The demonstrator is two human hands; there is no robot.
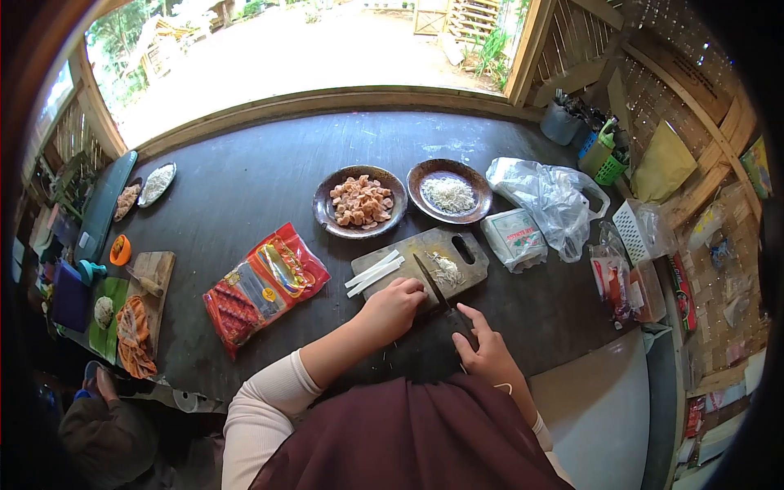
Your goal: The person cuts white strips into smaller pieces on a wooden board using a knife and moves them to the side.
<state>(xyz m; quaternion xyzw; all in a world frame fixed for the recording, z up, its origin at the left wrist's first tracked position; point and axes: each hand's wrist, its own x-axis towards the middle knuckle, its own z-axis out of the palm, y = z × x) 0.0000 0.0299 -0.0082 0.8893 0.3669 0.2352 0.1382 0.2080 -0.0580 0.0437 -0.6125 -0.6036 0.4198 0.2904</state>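
Shreds of something orange (133, 336) lay draped over a small wooden block (155, 273), far to the left of the cutting board (408, 251), with an orange cup (120, 249) beside them. A red packet (263, 287) lay flat on the dark table (245, 180), closer to the cutting board's left side but apart from it. Beyond the cutting board's far left corner stood a brown bowl of tan chunks (360, 202).

Two white strips (374, 272) lay side by side across the cutting board's left end, sticking out past its edge. The left hand (396, 306) rested on the cutting board's near edge, knuckles up and fingers curled under; I could not tell whether anything was pinned beneath them. Just right of it the knife (431, 282) lay slanted across the board, tip toward the far side, next to a little heap of fine white shavings (446, 268). The right hand (488, 347) sat off the cutting board's near right corner, wrapped closed around the dark handle with the forefinger stretched along it.

Behind the cutting board's right end stood a second bowl, holding pale shreds (449, 194). A white pack (513, 237) lay just to the board's right, and a crumpled plastic bag (551, 200) lay beyond that.
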